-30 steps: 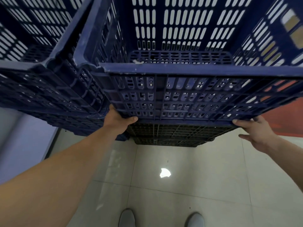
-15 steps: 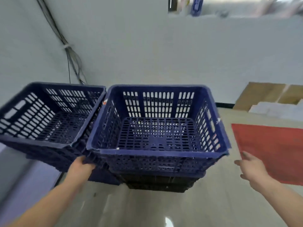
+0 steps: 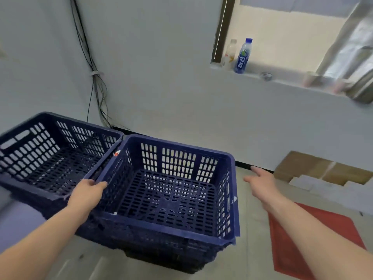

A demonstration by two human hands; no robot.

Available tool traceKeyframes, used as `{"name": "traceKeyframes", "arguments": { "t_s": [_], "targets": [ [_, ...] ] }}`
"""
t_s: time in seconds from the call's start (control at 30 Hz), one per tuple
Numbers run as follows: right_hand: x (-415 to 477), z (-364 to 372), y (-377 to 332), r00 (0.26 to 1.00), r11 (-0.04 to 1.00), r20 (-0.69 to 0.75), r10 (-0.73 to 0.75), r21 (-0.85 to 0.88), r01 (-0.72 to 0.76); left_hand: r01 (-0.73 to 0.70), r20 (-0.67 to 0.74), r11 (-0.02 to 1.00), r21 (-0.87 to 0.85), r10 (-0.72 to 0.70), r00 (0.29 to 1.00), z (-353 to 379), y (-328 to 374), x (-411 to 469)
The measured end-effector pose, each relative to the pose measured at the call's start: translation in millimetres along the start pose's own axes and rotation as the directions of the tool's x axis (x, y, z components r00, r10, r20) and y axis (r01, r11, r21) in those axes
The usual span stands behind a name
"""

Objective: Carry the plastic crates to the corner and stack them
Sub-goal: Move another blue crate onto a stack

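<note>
Item 1, right-hand crate [image 3: 171, 201]: dark blue slotted plastic, open top, nothing seen inside. It is set on top of a stack; the edges of further blue crates and a black crate [image 3: 161, 261] are seen beneath it. The stack is placed on the floor [image 3: 250, 259] near the corner of the room, a little out from the back wall.

Item 2, left-hand crate [image 3: 50, 158]: same make, likewise uppermost on a blue stack. It is set just beside item 1, rim against rim, closer to the corner.

Item 3, left grip [image 3: 86, 194]: the person's left hand. Its fingers are curled over the left rim of the right-hand crate, near the front corner, so the rim is held.

Item 4, right grip [image 3: 262, 184]: the person's right hand. It is held wide, fingers straight and spread, in the air just right of the right-hand crate; nothing is touched.

Item 5, cables [image 3: 94, 81]: a dark bundle is run down the corner behind the left-hand crate.

Item 6, red mat [image 3: 314, 239]: laid flat on the floor at right.

Item 7, cardboard sheets [image 3: 323, 170]: laid at the foot of the back wall.

Item 8, blue bottle [image 3: 243, 55]: stood upright on the window ledge [image 3: 286, 79], with a pale bottle [image 3: 230, 53] just beside it.
</note>
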State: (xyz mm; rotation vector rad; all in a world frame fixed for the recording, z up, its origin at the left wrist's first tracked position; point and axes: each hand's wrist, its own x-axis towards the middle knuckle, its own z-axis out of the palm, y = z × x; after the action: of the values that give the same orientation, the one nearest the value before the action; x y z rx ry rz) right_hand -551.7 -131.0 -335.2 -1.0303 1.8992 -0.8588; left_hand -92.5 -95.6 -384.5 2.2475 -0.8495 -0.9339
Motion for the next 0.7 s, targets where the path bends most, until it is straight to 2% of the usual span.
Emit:
{"name": "traceKeyframes", "arguments": {
  "t_s": [0.2, 0.3, 0.5, 0.7],
  "targets": [
    [42, 17, -54, 0.988, 0.982, 0.138, -0.076, -0.161, 0.098, 0.036, -0.039, 0.961, 0.274, -0.026, 0.999, 31, -12, 25],
    [68, 21, -79, 0.978, 0.971, 0.183, -0.098, -0.199, 0.134, 0.099, -0.069, 0.952, 0.291, -0.083, 0.994, 39, -21, 43],
    [120, 53, -125, 0.937, 0.922, 0.312, -0.156, -0.293, 0.251, 0.18, -0.172, 0.97, 0.163, -0.152, 0.973, 36, 16, 8],
    [166, 119, -142, 0.804, 0.861, 0.563, -0.192, -0.297, 0.414, 0.26, -0.306, 0.966, 0.002, -0.247, 0.92, 49, 53, -31]
  ]
}}
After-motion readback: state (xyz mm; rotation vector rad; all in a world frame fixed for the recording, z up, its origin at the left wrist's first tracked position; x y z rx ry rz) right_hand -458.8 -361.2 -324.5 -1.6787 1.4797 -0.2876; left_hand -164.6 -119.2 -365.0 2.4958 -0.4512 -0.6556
